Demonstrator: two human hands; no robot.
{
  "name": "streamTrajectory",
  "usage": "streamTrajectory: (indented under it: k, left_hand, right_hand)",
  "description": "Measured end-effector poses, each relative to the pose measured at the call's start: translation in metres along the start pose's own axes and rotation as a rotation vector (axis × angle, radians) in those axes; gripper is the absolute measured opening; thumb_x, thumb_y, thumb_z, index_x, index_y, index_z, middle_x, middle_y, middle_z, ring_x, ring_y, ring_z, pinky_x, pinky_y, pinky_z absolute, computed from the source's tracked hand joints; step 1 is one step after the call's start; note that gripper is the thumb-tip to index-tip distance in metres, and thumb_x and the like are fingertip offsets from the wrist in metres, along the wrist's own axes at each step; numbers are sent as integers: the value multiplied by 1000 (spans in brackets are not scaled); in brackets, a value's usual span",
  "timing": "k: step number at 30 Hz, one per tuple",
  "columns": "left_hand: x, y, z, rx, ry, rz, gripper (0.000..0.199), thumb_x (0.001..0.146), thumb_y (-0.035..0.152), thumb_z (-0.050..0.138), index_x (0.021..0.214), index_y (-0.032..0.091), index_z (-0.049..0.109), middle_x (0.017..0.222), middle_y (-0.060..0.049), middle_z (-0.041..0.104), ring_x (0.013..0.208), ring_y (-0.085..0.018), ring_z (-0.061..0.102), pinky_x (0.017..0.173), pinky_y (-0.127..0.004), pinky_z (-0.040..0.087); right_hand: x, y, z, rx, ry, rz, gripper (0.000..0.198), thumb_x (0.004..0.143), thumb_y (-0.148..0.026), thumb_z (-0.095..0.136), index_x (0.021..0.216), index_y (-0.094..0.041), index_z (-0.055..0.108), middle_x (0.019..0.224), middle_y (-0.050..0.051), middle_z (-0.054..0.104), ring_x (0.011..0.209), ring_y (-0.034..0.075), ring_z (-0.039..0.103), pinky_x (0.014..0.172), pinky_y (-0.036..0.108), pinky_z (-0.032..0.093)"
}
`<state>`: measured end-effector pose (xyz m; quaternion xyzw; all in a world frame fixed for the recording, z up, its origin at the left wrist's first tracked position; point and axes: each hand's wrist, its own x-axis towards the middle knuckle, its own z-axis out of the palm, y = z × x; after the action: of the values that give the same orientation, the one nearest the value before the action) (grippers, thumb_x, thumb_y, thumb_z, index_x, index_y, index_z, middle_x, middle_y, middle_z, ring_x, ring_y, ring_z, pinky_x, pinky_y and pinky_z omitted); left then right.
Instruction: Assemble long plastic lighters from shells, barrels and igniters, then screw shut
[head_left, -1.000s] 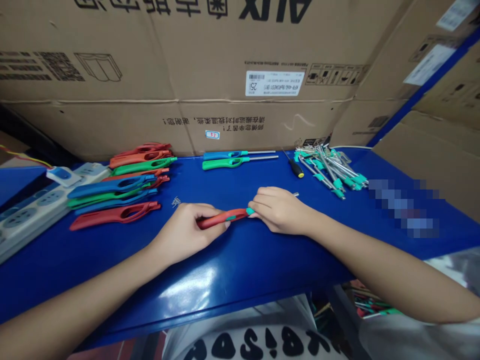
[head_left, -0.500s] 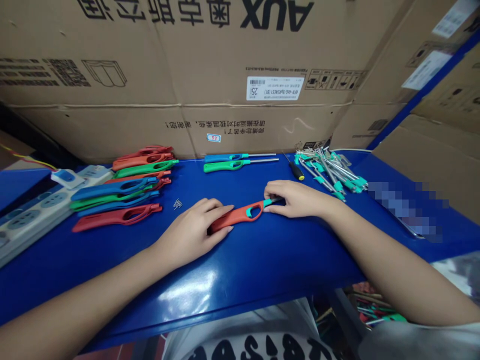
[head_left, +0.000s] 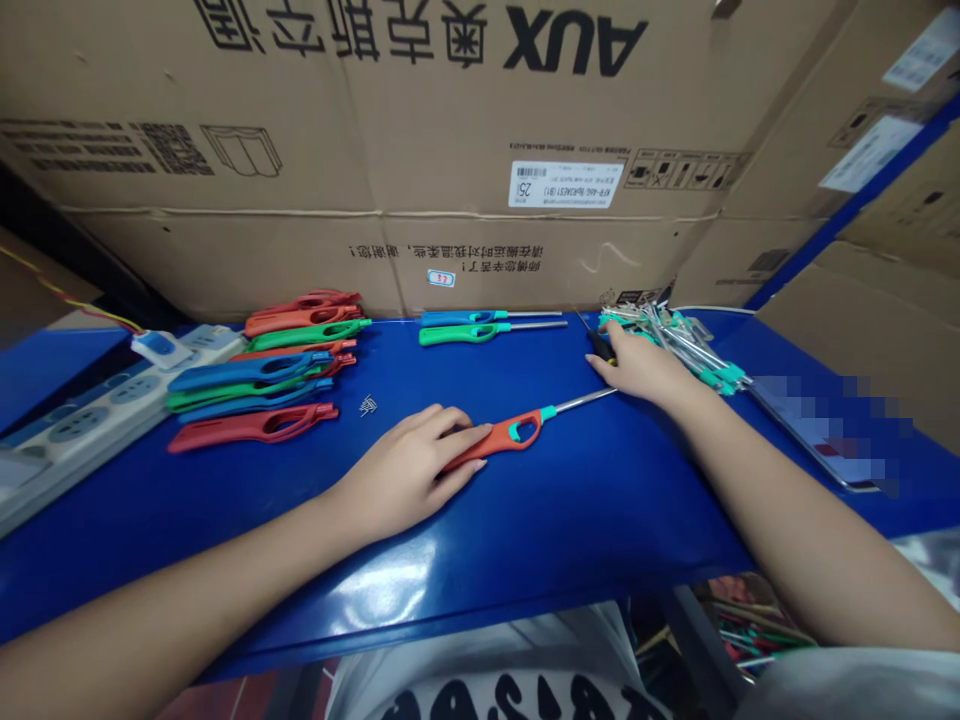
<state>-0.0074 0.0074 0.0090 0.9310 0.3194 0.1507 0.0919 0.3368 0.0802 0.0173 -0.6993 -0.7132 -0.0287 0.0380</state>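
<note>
Left hand [head_left: 416,465] clamped on the orange lighter [head_left: 501,439], metal tube [head_left: 581,401] pointing right. Right hand [head_left: 637,365] half curled, thumb and finger around the screwdriver [head_left: 601,346]; can't tell if gripped.

Right hand [head_left: 649,367] off metal lighter tube [head_left: 586,399], moved to screwdriver [head_left: 598,344], fingers [head_left: 618,337] beside handle.

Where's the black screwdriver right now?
In the head view, the screwdriver is right of centre, toward the back of the blue table, by the right hand's thumb and fingers, just left of the metal tubes.
</note>
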Motion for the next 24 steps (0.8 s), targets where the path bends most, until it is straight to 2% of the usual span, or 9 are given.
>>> streamTrajectory:
  k: [2, 4, 7, 9, 12, 14, 17, 20, 24]
  left_hand:
    - [-1, 2, -2, 30, -12, -17, 40, 103, 35, 47, 138, 20, 60, 117, -12, 63, 103, -26, 62, 93, -42, 53]
    - [-3, 5, -5, 70, -29, -70, 42, 102, 38, 48, 138, 20, 60, 117, -12, 63, 101, -27, 64, 89, -41, 54]
    - [-6, 12, -12, 81, -71, -167, 46, 100, 36, 52, 142, 19, 56, 118, -13, 62, 96, -27, 67, 82, -39, 57]
    - [-8, 17, -15, 42, -96, -196, 46, 98, 31, 52, 142, 18, 56, 116, -12, 63, 95, -26, 68, 81, -38, 57]
    - [-9, 22, -17, 22, -117, -171, 42, 97, 22, 50, 138, 15, 58, 113, -13, 63, 100, -27, 65, 85, -40, 57]
    - [-10, 25, -16, 67, -115, -127, 41, 98, 19, 48, 137, 13, 58, 114, -14, 63, 103, -29, 62, 88, -43, 56]
    - [-10, 28, -13, 137, -91, -77, 38, 99, 20, 46, 133, 10, 60, 112, -14, 63, 102, -31, 59, 89, -46, 55]
    - [-11, 28, -10, 140, -72, -65, 36, 100, 21, 46, 130, 10, 61, 109, -13, 63, 98, -29, 58, 86, -44, 55]
    - [-12, 26, -6, 125, -50, -48, 34, 101, 22, 45, 128, 12, 62, 110, -13, 64, 100, -28, 58, 89, -42, 54]
  right_hand:
    - [0, -1, -1, 1, -13, 13, 47, 94, -38, 51, 134, -13, 51, 105, 21, 73, 83, 36, 70, 64, 40, 48]
    - [0, 0, -5, 40, 53, 29, 48, 90, -33, 54, 135, -16, 55, 102, 17, 75, 83, 34, 69, 67, 39, 48]
    - [1, -1, -15, 228, 340, 58, 35, 84, -30, 59, 115, -18, 68, 84, 10, 71, 73, 27, 65, 68, 37, 48]
    - [1, -9, -23, 422, 570, 48, 21, 84, -34, 62, 96, -19, 71, 68, 4, 61, 63, 21, 57, 64, 34, 45]
    - [-7, -40, -33, 737, 736, -73, 26, 89, -46, 62, 87, -21, 66, 64, -1, 52, 55, 15, 46, 55, 30, 39]
    - [-16, -70, -34, 888, 712, -206, 27, 92, -49, 61, 90, -22, 64, 70, 1, 57, 56, 14, 49, 53, 29, 40]
    - [-30, -118, -26, 1063, 385, -338, 29, 93, -51, 61, 102, -23, 62, 79, 1, 64, 54, 13, 54, 50, 28, 45]
    - [-34, -158, -11, 1242, 113, -373, 33, 92, -55, 61, 107, -25, 61, 84, 0, 66, 48, 10, 54, 45, 26, 45]
    - [-25, -187, 6, 1377, 120, -367, 29, 93, -53, 63, 104, -25, 60, 82, -1, 63, 46, 9, 51, 43, 25, 42]
